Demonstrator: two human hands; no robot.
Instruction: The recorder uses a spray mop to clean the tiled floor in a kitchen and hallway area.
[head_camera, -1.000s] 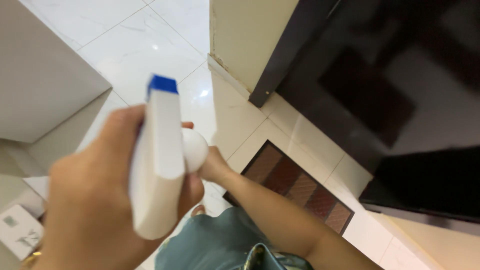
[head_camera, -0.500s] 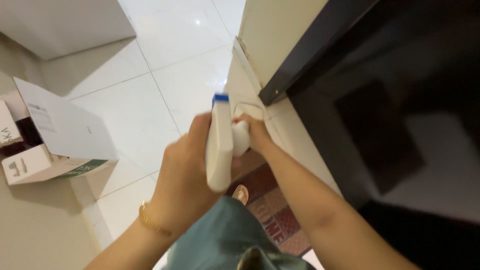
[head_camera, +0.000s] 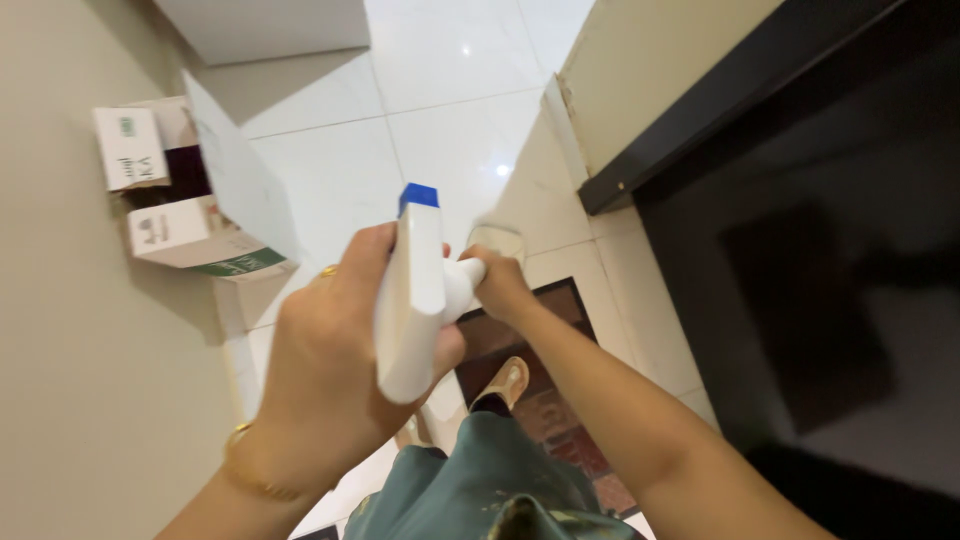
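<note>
We see a white box with a blue end (head_camera: 412, 290) at frame centre, our left hand (head_camera: 330, 370) wrapped around it. At its 3 o'clock, right-hand fingers (head_camera: 497, 283) grip a white round object (head_camera: 461, 281), mostly hidden. An open carton (head_camera: 190, 205) lies at 10 o'clock, a doormat (head_camera: 550, 350) underfoot.

The left hand (head_camera: 330, 370) grips a flat box (head_camera: 410, 295), and the right hand (head_camera: 497, 285) holds a round object (head_camera: 458, 283) touching the box's right side. Below them a doormat (head_camera: 545, 390) lies on the floor (head_camera: 440, 120). An open carton (head_camera: 190, 195) sits far left against the wall (head_camera: 70, 330).
</note>
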